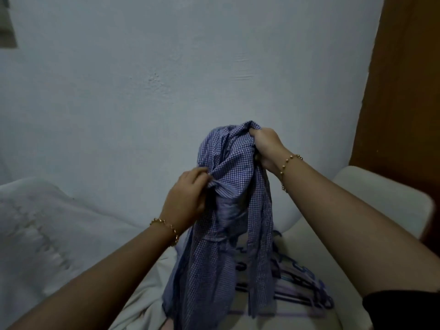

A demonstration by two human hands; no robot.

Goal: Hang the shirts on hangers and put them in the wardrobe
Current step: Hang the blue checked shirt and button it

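A blue-and-white checked shirt point(226, 210) hangs bunched in mid-air in front of me, its lower part trailing down to the seat below. My right hand point(265, 145) grips the shirt's top fold, held highest. My left hand point(188, 192) pinches a gathered fold of the cloth at the shirt's left side, lower down. Under the shirt lie several blue and purple plastic hangers point(297, 289) in a loose pile, partly hidden by the fabric.
The hangers rest on a white chair point(381, 194) with a curved back. White bedding point(59, 229) covers the left side. A pale wall point(190, 67) fills the background, and a brown wooden panel point(404, 91) stands at the right.
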